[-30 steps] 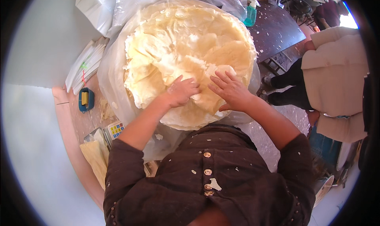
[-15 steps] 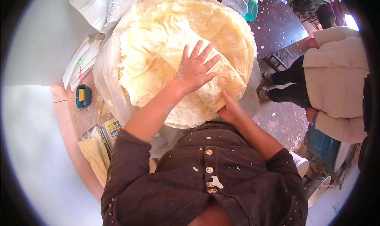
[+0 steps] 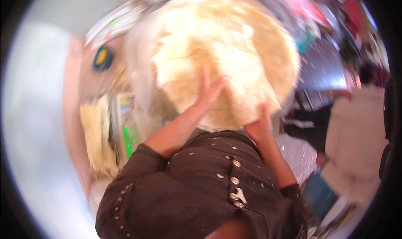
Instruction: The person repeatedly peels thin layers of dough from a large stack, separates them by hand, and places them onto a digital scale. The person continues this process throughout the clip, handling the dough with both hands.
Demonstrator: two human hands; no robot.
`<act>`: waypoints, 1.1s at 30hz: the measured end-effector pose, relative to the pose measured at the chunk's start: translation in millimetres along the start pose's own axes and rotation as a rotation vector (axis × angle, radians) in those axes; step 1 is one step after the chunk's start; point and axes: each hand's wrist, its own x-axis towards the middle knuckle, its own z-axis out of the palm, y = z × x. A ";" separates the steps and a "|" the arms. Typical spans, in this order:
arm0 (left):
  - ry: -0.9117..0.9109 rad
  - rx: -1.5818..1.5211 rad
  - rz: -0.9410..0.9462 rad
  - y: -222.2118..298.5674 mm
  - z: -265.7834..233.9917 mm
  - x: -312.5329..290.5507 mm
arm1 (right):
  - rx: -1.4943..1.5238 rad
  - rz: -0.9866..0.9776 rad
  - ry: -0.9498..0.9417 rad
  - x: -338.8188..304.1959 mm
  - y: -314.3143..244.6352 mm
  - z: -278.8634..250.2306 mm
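Note:
A wide pile of thin, pale yellow flatbread sheets lies in front of my body on clear plastic. A folded flatbread lies over its near part. Along the near right edge of that folded sheet, my right hand grips it, thumb on top and fingers out of sight beneath. My left hand rests against the sheet's middle left, with thumb and a finger stretched apart; motion blur smears it and the other fingers are unclear.
To the left are a blue container with a yellow block, a scale and a folded tan cloth. A dark table stands at far right. Nearer on the right is another person in a beige garment.
My left hand has moved down toward me, its fingers less spread. The right hand keeps its hold on the flatbread edge. The whole view has shifted and blurred.

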 end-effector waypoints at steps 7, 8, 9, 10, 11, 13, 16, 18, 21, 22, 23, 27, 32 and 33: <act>-0.071 -0.992 -0.569 27.6 -29.5 -24.7 | -0.200 0.220 -0.068 -7.6 13.0 31.6; -0.068 -1.013 -0.475 34.5 -38.0 -28.7 | -0.227 0.226 -0.069 -4.5 15.7 37.6; -0.057 -1.030 -0.382 41.8 -46.2 -38.9 | -0.538 0.183 -0.203 -2.6 18.6 42.5; -0.017 -1.016 -0.297 50.5 -57.8 -47.8 | -0.863 0.103 -0.303 1.3 21.0 48.1; 0.020 -1.000 -0.213 60.3 -71.8 -56.0 | -0.965 0.087 -0.409 4.3 25.0 52.3; 0.150 -0.992 -0.049 82.1 -105.2 -73.4 | -0.614 0.272 -0.600 11.1 32.1 59.4; 0.439 -1.029 0.286 116.3 -165.1 -99.2 | -0.491 0.389 -0.554 15.8 38.4 63.7; 0.661 -0.995 0.536 134.2 -201.5 -114.8 | -0.486 0.447 -0.552 17.0 40.5 61.7; 0.808 -0.761 0.590 155.6 -269.6 -150.4 | -0.512 0.521 -0.556 19.1 39.9 54.5; 0.823 -0.625 0.613 162.0 -293.5 -166.1 | -0.529 0.523 -0.565 20.0 39.2 51.9; 0.926 -0.471 0.438 174.1 -321.8 -184.4 | -0.548 0.524 -0.558 21.3 38.4 49.8; 0.741 -0.077 0.173 227.5 -423.1 -262.4 | -0.742 0.464 -0.587 25.4 44.3 45.6; 0.497 0.104 -0.091 230.3 -487.8 -274.4 | -0.758 0.560 -0.428 22.7 69.5 51.7; 0.525 0.131 -0.155 217.2 -489.4 -270.3 | -0.769 0.576 -0.397 21.5 74.2 53.2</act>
